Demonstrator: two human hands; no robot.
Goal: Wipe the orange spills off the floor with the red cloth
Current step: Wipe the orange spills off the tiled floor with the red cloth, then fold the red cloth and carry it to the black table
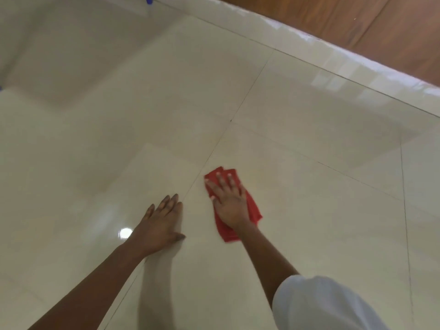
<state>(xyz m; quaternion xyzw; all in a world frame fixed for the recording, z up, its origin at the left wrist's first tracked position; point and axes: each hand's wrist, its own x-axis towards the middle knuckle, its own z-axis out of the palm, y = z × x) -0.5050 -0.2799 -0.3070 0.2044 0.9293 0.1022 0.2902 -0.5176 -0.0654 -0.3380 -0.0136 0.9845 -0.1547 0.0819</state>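
Right hand (229,201) flat on crumpled red cloth (253,210), glossy tiles (309,186).

We find no readable text, label, brand, number or sign anywhere here: none on the red cloth (234,206) under our right hand (229,202), none on the floor tiles (142,115) around both hands.

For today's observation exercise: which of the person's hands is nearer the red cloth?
Right. The right hand lies flat on the red cloth; the left hand rests on the bare floor beside it, apart.
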